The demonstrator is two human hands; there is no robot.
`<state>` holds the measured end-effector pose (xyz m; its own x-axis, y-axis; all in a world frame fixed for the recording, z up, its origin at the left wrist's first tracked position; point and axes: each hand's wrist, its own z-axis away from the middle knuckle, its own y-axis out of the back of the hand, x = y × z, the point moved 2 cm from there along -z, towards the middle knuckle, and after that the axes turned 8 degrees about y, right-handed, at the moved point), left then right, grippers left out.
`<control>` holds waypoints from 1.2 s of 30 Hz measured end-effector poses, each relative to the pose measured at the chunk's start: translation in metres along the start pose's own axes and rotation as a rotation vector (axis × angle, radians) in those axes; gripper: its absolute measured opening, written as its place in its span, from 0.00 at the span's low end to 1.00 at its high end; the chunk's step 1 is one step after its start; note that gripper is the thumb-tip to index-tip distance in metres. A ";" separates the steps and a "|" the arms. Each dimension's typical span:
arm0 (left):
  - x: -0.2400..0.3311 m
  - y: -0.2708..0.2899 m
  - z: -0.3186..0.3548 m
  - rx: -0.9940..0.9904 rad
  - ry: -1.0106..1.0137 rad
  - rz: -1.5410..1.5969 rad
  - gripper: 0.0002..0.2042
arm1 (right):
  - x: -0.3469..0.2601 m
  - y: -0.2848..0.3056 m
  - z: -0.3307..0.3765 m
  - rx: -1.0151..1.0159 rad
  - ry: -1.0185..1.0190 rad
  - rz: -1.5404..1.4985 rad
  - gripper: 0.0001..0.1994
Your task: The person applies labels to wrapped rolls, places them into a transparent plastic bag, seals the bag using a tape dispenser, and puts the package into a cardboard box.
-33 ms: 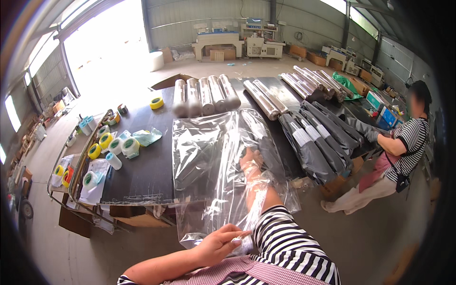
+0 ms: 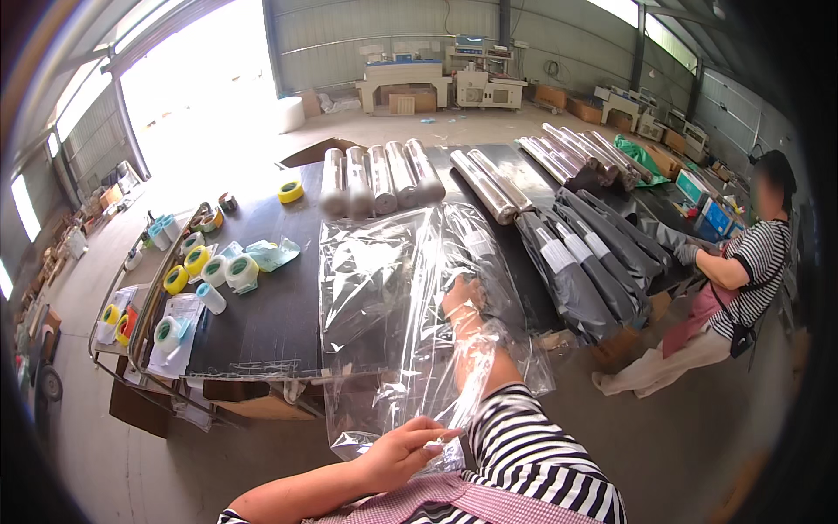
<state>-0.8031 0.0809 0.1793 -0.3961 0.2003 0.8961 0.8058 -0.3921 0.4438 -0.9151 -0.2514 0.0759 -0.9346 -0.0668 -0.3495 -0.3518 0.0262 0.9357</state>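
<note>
Hardly anything has moved since the earlier frame: the whole view has slid slightly down and to the right, while both hands keep nearly the same pose. Nearest, at the lower centre, the left hand [image 2: 397, 458] lies half-open by the near end of a clear plastic bag [image 2: 371, 293], index finger stretched out and thumb tucked below; whether it pinches the film I cannot tell. From there the bag spreads up through the centre of the frame, partly hanging over the edge of a dark table [image 2: 262, 332], thin, glossy and colourless, with long creases, bright white glints and a crumpled near edge. Farther up, seen through the film, the right hand [image 2: 461, 297] has its fingers partly bent beside a dark roll [image 2: 491, 269] with a pale band, its surface streaked by reflections; the hand's grip on it is unclear. Dark wrapped rolls [image 2: 572, 301] with pale labels lie right of centre, tape rolls [image 2: 240, 271] at the left. Beyond, in the upper centre, stand shiny silvery rolls [image 2: 381, 179].
</note>
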 end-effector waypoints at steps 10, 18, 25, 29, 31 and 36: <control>-0.028 0.023 -0.033 0.036 0.074 0.180 0.14 | 0.156 0.038 0.226 -1.287 0.747 -0.807 0.19; -0.018 0.011 -0.082 0.076 0.125 0.391 0.16 | 0.420 0.125 -0.055 0.177 -0.056 -0.277 0.33; -0.015 0.011 -0.065 0.225 0.277 0.386 0.15 | 0.315 0.081 -0.056 -0.128 -0.121 -0.075 0.48; -0.023 0.022 -0.065 0.187 0.253 0.467 0.16 | 0.320 0.064 0.067 -0.318 -0.124 -1.216 0.33; -0.025 0.028 -0.082 0.110 0.292 0.642 0.18 | 0.351 0.048 0.166 -0.258 0.105 -1.335 0.32; -0.036 0.060 -0.106 0.238 0.457 1.241 0.24 | 0.284 0.109 0.345 -0.628 0.030 -1.373 0.40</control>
<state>-0.7871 -0.0447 0.1747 0.5740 -0.5052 0.6444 0.7744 0.0791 -0.6277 -1.2377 0.0761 0.0620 0.0957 0.2955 -0.9505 -0.8391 -0.4897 -0.2367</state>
